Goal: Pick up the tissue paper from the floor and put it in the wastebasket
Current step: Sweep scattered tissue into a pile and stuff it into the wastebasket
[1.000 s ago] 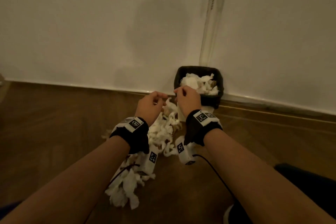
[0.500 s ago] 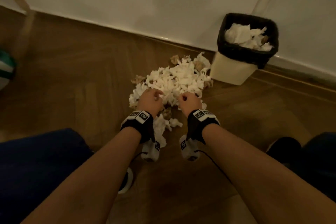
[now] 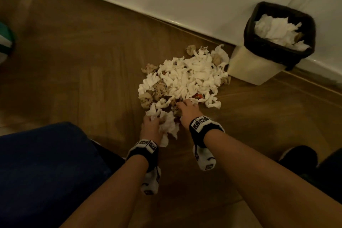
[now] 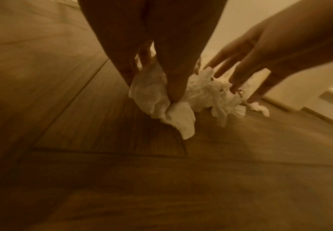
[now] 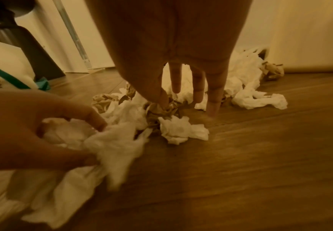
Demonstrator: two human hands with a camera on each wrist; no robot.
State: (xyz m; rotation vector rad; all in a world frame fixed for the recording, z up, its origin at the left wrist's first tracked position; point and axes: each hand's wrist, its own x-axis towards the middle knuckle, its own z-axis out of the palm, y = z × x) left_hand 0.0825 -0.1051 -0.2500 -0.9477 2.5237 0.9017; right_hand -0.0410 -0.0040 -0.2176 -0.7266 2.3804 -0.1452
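A heap of crumpled white and brown tissue paper lies on the wooden floor, just left of the wastebasket, a cream bin with a black liner that holds white tissue. My left hand is at the heap's near edge and grips a wad of white tissue; the left wrist view shows the thumb and fingers pinching this wad. My right hand reaches into the heap beside it. Its fingers point straight down and touch the paper and the floor.
A white wall and baseboard run behind the heap and bin. My dark blue knee is at the lower left, a dark shoe at the right. A white and green bag and a dark furniture leg stand further left.
Both hands came down from the wastebasket to the heap. The left hand has since closed on a tissue wad and drawn it towards me; the right hand's fingers have straightened into the heap.
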